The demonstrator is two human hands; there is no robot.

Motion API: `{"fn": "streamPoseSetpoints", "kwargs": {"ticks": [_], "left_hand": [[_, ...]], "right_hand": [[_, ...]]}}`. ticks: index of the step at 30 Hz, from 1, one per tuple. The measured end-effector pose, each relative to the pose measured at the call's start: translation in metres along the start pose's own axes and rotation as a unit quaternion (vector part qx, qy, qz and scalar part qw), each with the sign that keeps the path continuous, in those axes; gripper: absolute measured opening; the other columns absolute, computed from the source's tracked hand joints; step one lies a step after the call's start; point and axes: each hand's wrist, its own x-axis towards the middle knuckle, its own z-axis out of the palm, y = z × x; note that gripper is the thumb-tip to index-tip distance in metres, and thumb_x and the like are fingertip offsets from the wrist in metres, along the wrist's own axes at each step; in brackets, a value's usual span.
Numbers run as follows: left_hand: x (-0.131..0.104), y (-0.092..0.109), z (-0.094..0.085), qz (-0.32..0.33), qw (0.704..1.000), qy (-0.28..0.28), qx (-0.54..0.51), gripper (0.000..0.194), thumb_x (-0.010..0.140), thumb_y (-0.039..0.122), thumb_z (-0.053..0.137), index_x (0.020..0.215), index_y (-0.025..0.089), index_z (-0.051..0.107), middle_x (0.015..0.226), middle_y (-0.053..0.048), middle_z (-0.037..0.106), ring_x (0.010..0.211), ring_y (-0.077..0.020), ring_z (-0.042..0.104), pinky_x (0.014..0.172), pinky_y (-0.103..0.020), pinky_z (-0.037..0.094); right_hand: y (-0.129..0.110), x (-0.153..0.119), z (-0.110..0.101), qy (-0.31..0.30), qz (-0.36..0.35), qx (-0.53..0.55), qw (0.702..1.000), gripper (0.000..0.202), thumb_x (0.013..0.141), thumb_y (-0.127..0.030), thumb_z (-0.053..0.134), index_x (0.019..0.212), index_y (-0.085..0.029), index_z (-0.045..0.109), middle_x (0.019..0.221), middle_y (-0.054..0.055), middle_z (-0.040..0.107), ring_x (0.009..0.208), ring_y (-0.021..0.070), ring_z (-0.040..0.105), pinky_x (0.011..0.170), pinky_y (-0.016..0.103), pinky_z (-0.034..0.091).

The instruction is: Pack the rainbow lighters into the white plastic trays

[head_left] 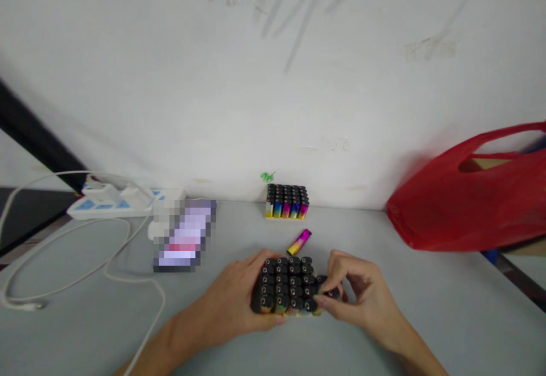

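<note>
A block of lighters (pixel 288 285) with black tops stands upright in rows near the front of the table. My left hand (pixel 243 296) is wrapped round its left side, thumb along the front edge. At the block's right end, my right hand (pixel 354 290) pinches a black-topped lighter (pixel 333 293), its fingers partly hiding it and the tops beside it. Beyond the block, a single pink and yellow lighter (pixel 299 242) lies on its side. Against the wall stands a second block of colourful lighters (pixel 287 201), upright in rows.
A pixelated phone (pixel 185 236) lies on the grey table (pixel 239 228) at the left. Behind it is a white power strip (pixel 123 201) with plugs, and a looping white cable (pixel 128 239) crosses the left side. A red bag (pixel 464 199) rests at the right against the wall.
</note>
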Motion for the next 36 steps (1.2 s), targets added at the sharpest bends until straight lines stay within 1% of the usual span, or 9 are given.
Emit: {"fn": "streamPoseSetpoints", "kwargs": {"ticks": [6,12,19,23,25,27,29,32,36], "left_hand": [[-0.0007,-0.0017,-0.0001,0.004,1.000,-0.001,0.007,0.076,0.076,0.025,0.098,0.141,0.034,0.060,0.138,0.001,0.075,0.127,-0.0296,0.073,0.106,-0.038,0.056],[-0.0010,0.0013,-0.0012,-0.007,1.000,-0.004,0.005,0.076,0.076,0.025,0.097,0.141,0.034,0.060,0.139,0.000,0.076,0.127,-0.0302,0.073,0.106,-0.038,0.056],[-0.0006,0.0021,-0.0015,0.000,1.000,-0.005,0.005,0.075,0.077,0.026,0.097,0.141,0.033,0.061,0.139,-0.001,0.075,0.128,-0.0315,0.072,0.108,-0.039,0.056],[-0.0011,0.0014,-0.0015,0.001,1.000,0.000,0.016,0.075,0.077,0.025,0.097,0.142,0.034,0.060,0.139,0.000,0.075,0.127,-0.0316,0.072,0.106,-0.039,0.056],[-0.0011,0.0015,-0.0014,-0.001,1.000,0.001,0.022,0.076,0.076,0.025,0.098,0.141,0.034,0.060,0.138,0.000,0.076,0.126,-0.0314,0.073,0.105,-0.039,0.056],[-0.0010,0.0023,-0.0014,-0.004,1.000,-0.002,0.025,0.075,0.075,0.025,0.098,0.140,0.033,0.060,0.138,0.000,0.076,0.126,-0.0316,0.073,0.105,-0.040,0.056],[-0.0009,0.0033,-0.0014,-0.007,1.000,-0.003,0.026,0.073,0.077,0.025,0.096,0.140,0.033,0.061,0.138,-0.001,0.076,0.126,-0.0321,0.073,0.105,-0.040,0.057],[-0.0011,0.0043,-0.0015,-0.005,1.000,0.001,0.025,0.070,0.079,0.027,0.095,0.141,0.033,0.061,0.139,-0.002,0.075,0.128,-0.0325,0.072,0.107,-0.041,0.056],[-0.0015,0.0050,-0.0020,-0.006,1.000,-0.002,0.027,0.071,0.079,0.027,0.094,0.142,0.033,0.060,0.140,-0.002,0.075,0.127,-0.0324,0.073,0.106,-0.041,0.057]], "right_hand": [[-0.0014,-0.0004,-0.0015,-0.007,0.004,-0.022,1.000,0.019,0.086,-0.027,0.093,0.077,-0.022,0.077,0.071,-0.003,0.060,0.067,0.0153,0.054,0.064,0.030,0.042],[-0.0016,-0.0011,-0.0033,-0.011,0.002,-0.031,0.999,0.020,0.090,-0.032,0.091,0.077,-0.023,0.080,0.067,-0.002,0.062,0.064,0.0152,0.054,0.063,0.030,0.042],[-0.0053,-0.0022,0.0017,-0.013,0.021,-0.048,0.999,0.024,0.087,-0.037,0.092,0.074,-0.021,0.080,0.065,-0.002,0.061,0.062,0.0145,0.053,0.060,0.030,0.041],[-0.0086,-0.0013,0.0030,0.009,0.062,-0.038,0.997,0.024,0.097,-0.045,0.081,0.092,-0.022,0.083,0.068,-0.002,0.059,0.065,0.0166,0.053,0.063,0.031,0.044],[-0.0086,0.0005,0.0031,0.024,0.078,-0.038,0.996,0.026,0.099,-0.047,0.079,0.104,-0.022,0.082,0.068,-0.003,0.056,0.066,0.0173,0.053,0.063,0.030,0.044],[-0.0075,0.0024,0.0033,0.025,0.095,-0.041,0.994,0.030,0.099,-0.049,0.079,0.109,-0.021,0.080,0.068,-0.004,0.055,0.067,0.0174,0.053,0.063,0.030,0.043],[-0.0058,0.0038,0.0036,0.014,0.111,-0.039,0.993,0.032,0.100,-0.052,0.077,0.107,-0.020,0.079,0.069,-0.003,0.056,0.068,0.0174,0.053,0.064,0.030,0.043],[-0.0032,0.0042,0.0040,0.008,0.122,-0.035,0.992,0.035,0.100,-0.055,0.076,0.094,-0.020,0.077,0.069,-0.002,0.060,0.068,0.0169,0.053,0.066,0.030,0.044],[-0.0018,0.0034,0.0037,0.039,0.105,-0.036,0.993,0.046,0.099,-0.056,0.077,0.073,-0.020,0.066,0.068,-0.002,0.057,0.066,0.0157,0.050,0.064,0.029,0.043]]}}
